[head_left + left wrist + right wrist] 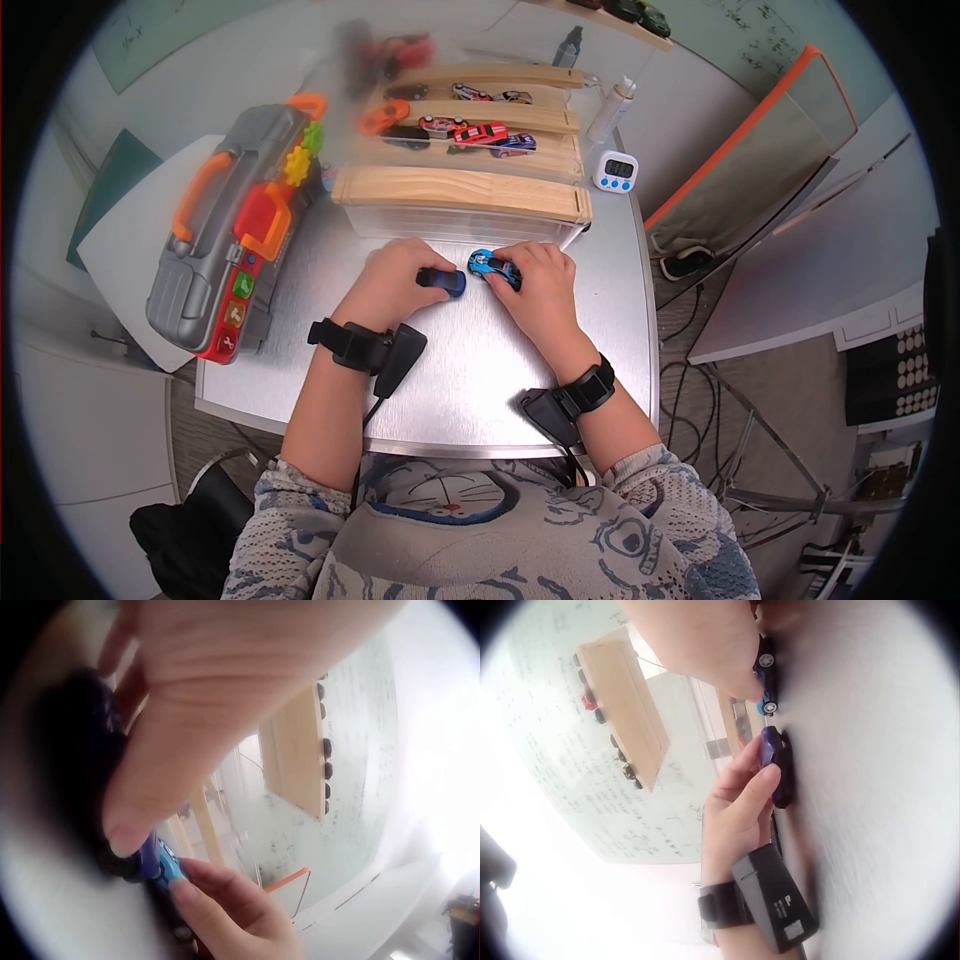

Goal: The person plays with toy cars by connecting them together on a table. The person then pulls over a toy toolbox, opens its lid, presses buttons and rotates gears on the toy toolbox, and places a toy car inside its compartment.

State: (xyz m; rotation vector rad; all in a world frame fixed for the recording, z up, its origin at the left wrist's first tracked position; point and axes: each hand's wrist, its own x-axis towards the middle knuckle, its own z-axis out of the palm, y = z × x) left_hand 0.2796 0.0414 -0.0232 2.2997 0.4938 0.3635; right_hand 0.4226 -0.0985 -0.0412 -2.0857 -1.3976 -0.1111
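Thumb and fingers of my left hand (396, 283) pinch a dark blue toy car (445, 282) low at the tabletop. Just to its right, a light blue and black toy car (488, 265) is held between the thumb and fingers of my right hand (541, 290). The two cars face each other with a small gap between them in the head view. In the right wrist view the dark blue car (768, 746) shows its side, and the light blue car (768, 684) shows two wheels, its top partly covered by the thumb.
Behind the hands stands a clear bin with wooden shelves (460, 192) bearing several toy cars, among them a red car (480, 134). A grey and orange toy toolbox (232, 230) is at the left. A white timer (615, 172) and a bottle (612, 108) stand at the back right of the metal table (470, 385).
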